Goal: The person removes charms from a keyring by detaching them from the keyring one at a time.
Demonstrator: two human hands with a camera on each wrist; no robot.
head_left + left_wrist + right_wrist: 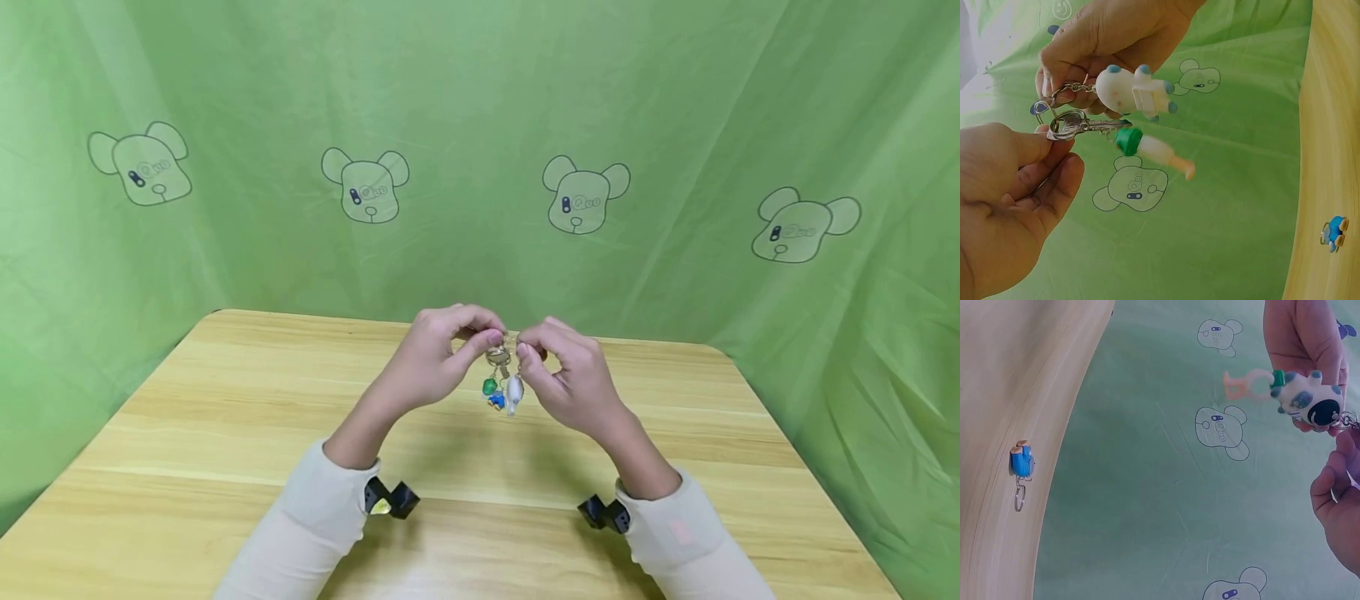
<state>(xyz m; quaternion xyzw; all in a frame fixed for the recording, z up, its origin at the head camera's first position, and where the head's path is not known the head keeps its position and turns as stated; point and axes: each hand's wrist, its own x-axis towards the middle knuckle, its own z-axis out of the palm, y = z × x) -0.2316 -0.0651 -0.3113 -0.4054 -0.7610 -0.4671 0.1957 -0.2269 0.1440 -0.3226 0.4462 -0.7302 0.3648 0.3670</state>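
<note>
Cream sleeves (315,521) lay lowest in the head view, a small black wrist camera (392,497) under each. Above them, mid-frame, both hands met over the wooden table (187,433). The left hand (427,367) pinched the key ring (1060,125) between thumb and forefinger, other fingers curled; in the left-wrist view a silver key (1088,125) ran off that ring. The right hand (573,379) pinched a second ring and its short chain (1072,89), from which hung a white figure charm (1132,90). A green-capped bottle charm (1147,148) dangled just below the key. A blue charm (1022,461) with its own ring seemed to lie apart on the table, though the head view left that unclear. Judged step: working a ring or charm on or off the bunch. The next move would call for a steady ring and a nail prying its coil. Farthest, a green bear-print backdrop (480,125).
</note>
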